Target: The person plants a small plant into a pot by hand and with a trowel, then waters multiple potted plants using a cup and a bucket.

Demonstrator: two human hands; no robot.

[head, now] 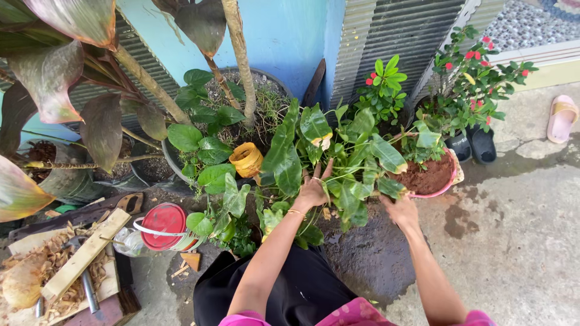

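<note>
My left hand (313, 190) reaches into a leafy green plant (338, 151) with broad variegated leaves, fingers spread among the stems. Its wrist carries a thin gold bangle. My right hand (400, 208) rests at the plant's right side, partly hidden under a leaf, next to a pink pot (444, 184) filled with brown soil. Whether it grips a stem cannot be seen. A small yellow pot (246, 159) tilts to the left of the plant.
A big dark pot (275, 87) holds a woody trunk. Red-flowered plants (471, 84) stand at the right by black slippers (474, 145) and a pink sandal (562, 118). A red-lidded container (163, 226), wood planks (84, 256) and tools lie left. Wet concrete (374, 253) lies below.
</note>
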